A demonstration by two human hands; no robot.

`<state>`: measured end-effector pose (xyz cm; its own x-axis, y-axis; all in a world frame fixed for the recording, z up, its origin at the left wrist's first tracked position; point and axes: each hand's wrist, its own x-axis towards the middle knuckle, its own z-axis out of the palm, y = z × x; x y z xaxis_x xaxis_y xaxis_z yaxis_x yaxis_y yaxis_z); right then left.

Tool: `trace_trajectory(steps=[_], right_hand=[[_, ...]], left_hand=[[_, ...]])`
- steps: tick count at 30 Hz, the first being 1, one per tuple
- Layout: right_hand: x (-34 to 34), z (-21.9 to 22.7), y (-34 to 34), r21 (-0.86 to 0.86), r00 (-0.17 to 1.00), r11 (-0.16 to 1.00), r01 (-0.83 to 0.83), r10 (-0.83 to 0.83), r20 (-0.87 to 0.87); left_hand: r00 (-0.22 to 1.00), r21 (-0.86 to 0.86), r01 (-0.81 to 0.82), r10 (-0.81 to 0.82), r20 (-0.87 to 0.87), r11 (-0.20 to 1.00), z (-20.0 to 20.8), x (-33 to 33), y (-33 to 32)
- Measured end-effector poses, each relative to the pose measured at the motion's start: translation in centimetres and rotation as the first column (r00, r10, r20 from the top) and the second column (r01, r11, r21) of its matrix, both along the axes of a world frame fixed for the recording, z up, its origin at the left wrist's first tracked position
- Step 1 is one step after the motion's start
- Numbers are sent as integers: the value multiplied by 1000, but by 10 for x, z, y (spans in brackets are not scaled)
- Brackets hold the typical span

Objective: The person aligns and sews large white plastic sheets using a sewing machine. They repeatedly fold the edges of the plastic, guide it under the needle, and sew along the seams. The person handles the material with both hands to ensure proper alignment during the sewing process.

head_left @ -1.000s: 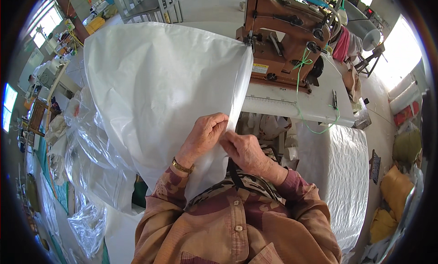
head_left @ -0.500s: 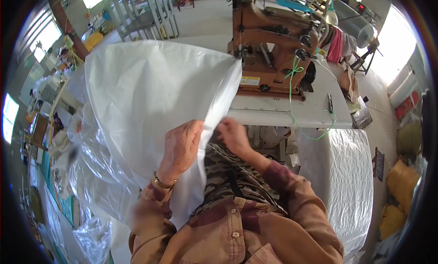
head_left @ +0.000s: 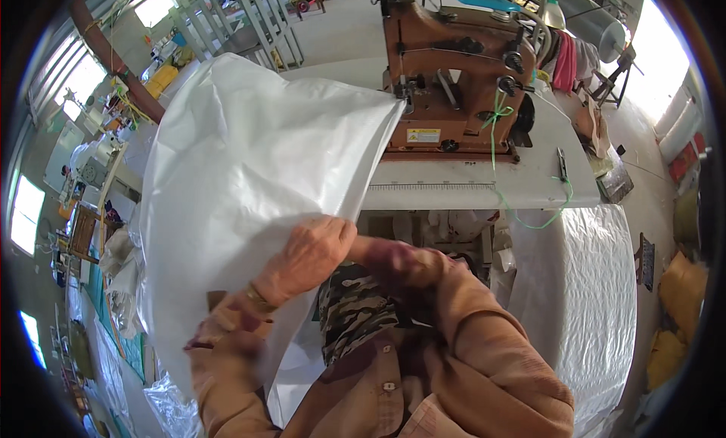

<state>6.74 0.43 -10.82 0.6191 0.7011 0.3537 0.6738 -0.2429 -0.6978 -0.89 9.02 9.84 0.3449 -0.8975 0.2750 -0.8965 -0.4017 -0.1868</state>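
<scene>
A large white woven plastic sheet (head_left: 219,158) spreads across my left side. Its upper right corner reaches the needle area of a brown industrial sewing machine (head_left: 454,82), and its right edge runs down toward me. My left hand (head_left: 318,249) is closed on that edge, fingers curled, a bracelet at the wrist. Crossing from the right, my right hand (head_left: 361,249) passes behind the left one; only its wrist end shows, and its fingers are hidden.
The machine stands on a pale table with a ruler strip (head_left: 431,186) along its front edge. Green thread (head_left: 495,158) hangs from the machine near small thread snips (head_left: 562,166). A large roll of whitish film (head_left: 597,309) sits at my right. A grey metal rack (head_left: 234,22) stands beyond.
My right hand has moved left, behind my left hand. The left hand has shifted slightly lower along the sheet. The sheet has bunched up, its top fold bulging more.
</scene>
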Motion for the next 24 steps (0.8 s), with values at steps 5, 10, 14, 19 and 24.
trace_trajectory(steps=[5, 10, 14, 19, 24], right_hand=[[-30, 28, -83, 131, 994, 989, 74, -83, 65], [-29, 152, -173, -447, 881, 761, 470, -371, 293], [5, 190, -206, -274, 653, 680, 680, -392, 648], [32, 201, -218, -347, 699, 680, 646, -343, 628], [37, 216, -212, -458, 789, 671, 583, -333, 516]], left_hand=[[992, -158, -126, 121, -42, 979, -77, 1, -4], [975, -309, -219, 194, -109, 926, -102, -5, -15], [967, -295, -252, 231, -102, 922, -97, -8, -21], [950, -314, -311, 287, -120, 897, -95, -12, -23], [932, -390, -361, 339, -127, 847, -87, -16, -18]])
